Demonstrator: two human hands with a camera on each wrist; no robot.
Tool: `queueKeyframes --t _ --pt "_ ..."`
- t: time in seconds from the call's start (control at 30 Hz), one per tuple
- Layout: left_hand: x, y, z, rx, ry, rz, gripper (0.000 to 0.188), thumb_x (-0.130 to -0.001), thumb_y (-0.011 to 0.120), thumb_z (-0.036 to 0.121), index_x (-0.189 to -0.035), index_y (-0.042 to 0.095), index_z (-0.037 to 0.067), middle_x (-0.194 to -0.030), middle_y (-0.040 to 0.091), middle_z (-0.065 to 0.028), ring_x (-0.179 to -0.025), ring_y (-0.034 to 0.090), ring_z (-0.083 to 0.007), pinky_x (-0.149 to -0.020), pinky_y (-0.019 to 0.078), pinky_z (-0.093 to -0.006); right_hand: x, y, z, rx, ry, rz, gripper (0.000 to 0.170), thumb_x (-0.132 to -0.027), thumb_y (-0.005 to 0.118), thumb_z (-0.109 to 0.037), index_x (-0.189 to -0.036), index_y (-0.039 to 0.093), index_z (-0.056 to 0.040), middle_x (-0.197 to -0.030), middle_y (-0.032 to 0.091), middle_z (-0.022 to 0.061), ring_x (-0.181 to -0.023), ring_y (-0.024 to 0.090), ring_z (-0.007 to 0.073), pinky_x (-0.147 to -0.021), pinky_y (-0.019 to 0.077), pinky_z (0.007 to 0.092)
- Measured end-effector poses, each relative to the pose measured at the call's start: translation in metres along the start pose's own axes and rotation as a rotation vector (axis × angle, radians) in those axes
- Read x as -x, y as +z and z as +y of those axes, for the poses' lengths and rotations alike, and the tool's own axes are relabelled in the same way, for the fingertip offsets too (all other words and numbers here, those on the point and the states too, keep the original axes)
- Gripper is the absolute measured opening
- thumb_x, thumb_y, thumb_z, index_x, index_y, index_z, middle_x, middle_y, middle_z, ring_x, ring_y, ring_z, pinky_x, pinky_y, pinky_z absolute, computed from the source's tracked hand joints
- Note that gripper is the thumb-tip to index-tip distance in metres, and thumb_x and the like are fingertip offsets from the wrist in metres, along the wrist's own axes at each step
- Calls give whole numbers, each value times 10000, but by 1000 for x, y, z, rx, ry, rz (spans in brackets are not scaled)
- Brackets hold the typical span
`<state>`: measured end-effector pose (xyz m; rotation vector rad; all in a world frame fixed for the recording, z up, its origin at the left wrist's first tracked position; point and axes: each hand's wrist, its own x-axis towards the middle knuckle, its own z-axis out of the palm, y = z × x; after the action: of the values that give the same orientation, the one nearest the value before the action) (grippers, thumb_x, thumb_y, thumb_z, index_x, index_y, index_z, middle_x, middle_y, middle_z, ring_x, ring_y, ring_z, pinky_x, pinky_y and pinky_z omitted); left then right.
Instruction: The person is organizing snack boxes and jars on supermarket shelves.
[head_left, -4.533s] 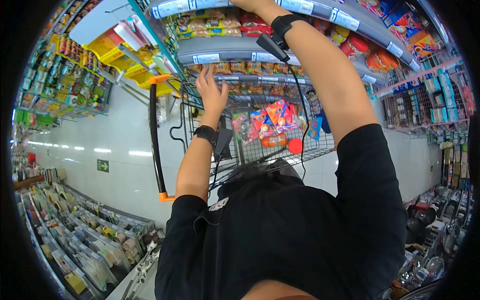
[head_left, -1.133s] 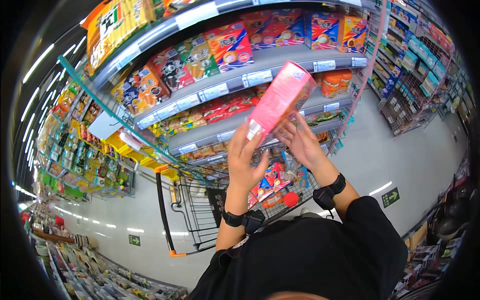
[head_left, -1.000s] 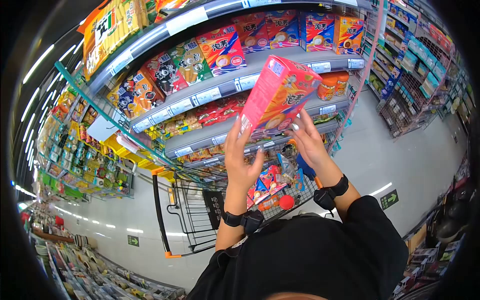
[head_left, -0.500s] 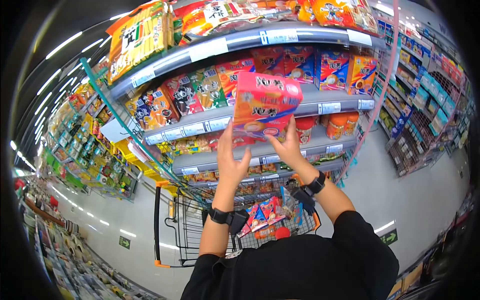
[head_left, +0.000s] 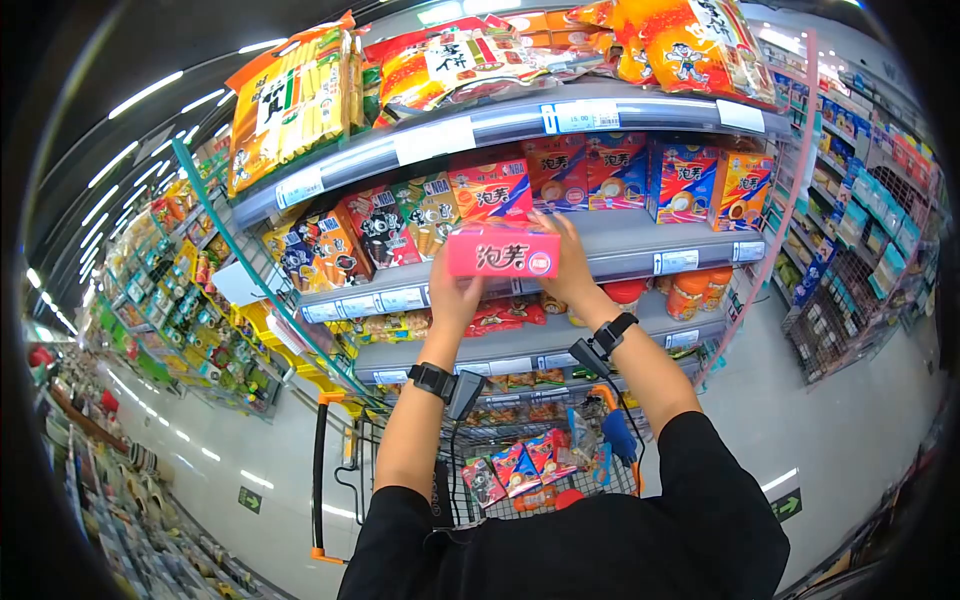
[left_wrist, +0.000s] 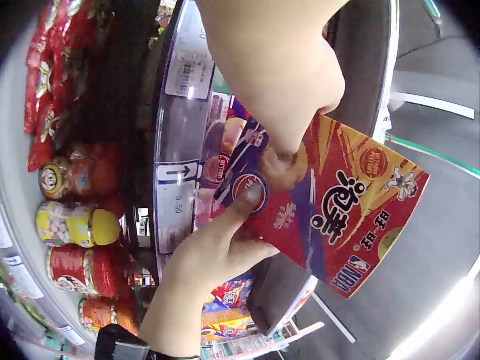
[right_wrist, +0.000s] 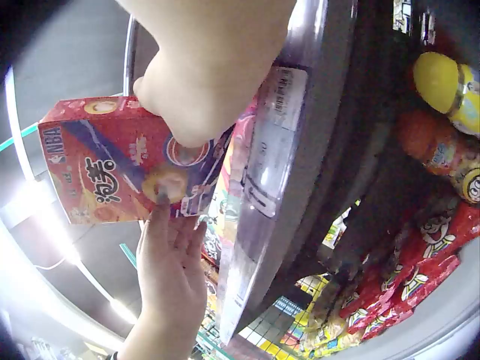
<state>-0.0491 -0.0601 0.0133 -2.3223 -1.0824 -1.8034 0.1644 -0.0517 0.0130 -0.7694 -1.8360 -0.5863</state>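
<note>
Both hands hold a red box of cream puffs (head_left: 503, 253) in front of the middle shelf, its narrow pink end toward me in the head view. My left hand (head_left: 453, 295) grips its left side and my right hand (head_left: 568, 265) its right. In the left wrist view the wide printed face of the box (left_wrist: 337, 202) shows, with the right thumb pressed on it. The left hand (left_wrist: 281, 67) covers one edge there. The right wrist view has the left hand (right_wrist: 171, 274) at the lower edge of the box (right_wrist: 112, 169), the right hand (right_wrist: 199, 75) above.
Behind the box, the shelf (head_left: 620, 240) carries a row of snack boxes (head_left: 685, 183). Large snack bags (head_left: 295, 105) lie one level up, orange-lidded jars (head_left: 690, 292) one level down. Below stands a shopping cart with a black handle (head_left: 320, 470), holding several colourful packages (head_left: 515, 468).
Earlier the right hand reached up to a shelf, the left by the cart. Then both hands held the box tilted; now it is turned level and nearer the shelf. The head view has tilted up.
</note>
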Motion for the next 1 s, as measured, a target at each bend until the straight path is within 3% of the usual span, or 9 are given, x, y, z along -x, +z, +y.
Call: queueKeyframes --t 0.13,0.23,0.4,0.5,0.57,0.67,0.8,1.0 --pt "-5 9 -2 -6 64 58 465 -735 698 106 -1144 505 2 -1099 554 -200 -1035 519 -391 -896 404 -428 4 9 4 68 33 -31 730 -702 719 -202 -1292 344 9 -1230 495 189 -1122 494 341 -998 339 448" --pt "-3 18 -14 -6 99 49 489 -743 693 129 -1164 482 -3 -1109 539 -209 -1037 506 -400 -895 393 -435 1 4 -3 -117 152 49 694 -717 703 -201 -1290 368 4 -1120 549 208 -1048 513 380 -887 394 477" --pt "-3 26 -17 -127 152 77 524 -748 660 170 -1198 453 -1 -1086 530 -205 -1002 498 -395 -855 391 -441 -3 1 -8 -60 282 10 726 -751 692 -250 -1314 332 32 -1138 518 239 -993 526 414 -823 437 452" --pt "-4 29 -18 -140 152 91 509 -763 636 164 -1206 451 -3 -1051 540 -204 -948 513 -390 -817 401 -434 0 4 -7 34 283 2 764 -776 676 -319 -1348 311 32 -1125 538 215 -989 544 377 -832 449 443" --pt "-2 30 -16 -106 88 84 512 -777 633 175 -1218 445 -7 -1056 545 -209 -946 520 -393 -823 404 -438 1 6 -5 40 311 -33 754 -786 661 -322 -1351 312 34 -1083 550 215 -924 565 368 -766 470 431" --pt "2 34 -27 -165 130 127 528 -798 630 187 -1235 429 -31 -1072 552 -222 -947 527 -403 -836 407 -444 0 7 -7 43 326 -31 743 -795 648 -314 -1353 312 44 -995 571 206 -799 587 352 -665 482 413" --pt "6 37 -34 -267 120 128 545 -818 619 198 -1246 410 -67 -1133 526 -246 -1009 509 -413 -874 394 -447 1 13 -6 86 302 39 731 -799 639 -309 -1346 321 58 -878 588 183 -661 585 337 -580 471 405" --pt "1 34 -24 -270 98 114 592 -836 614 179 -1299 357 -86 -1273 420 -288 -1149 437 -427 -986 343 -445 1 16 -6 146 277 29 684 -815 624 -324 -1309 370 75 -804 608 168 -665 601 316 -583 473 398"
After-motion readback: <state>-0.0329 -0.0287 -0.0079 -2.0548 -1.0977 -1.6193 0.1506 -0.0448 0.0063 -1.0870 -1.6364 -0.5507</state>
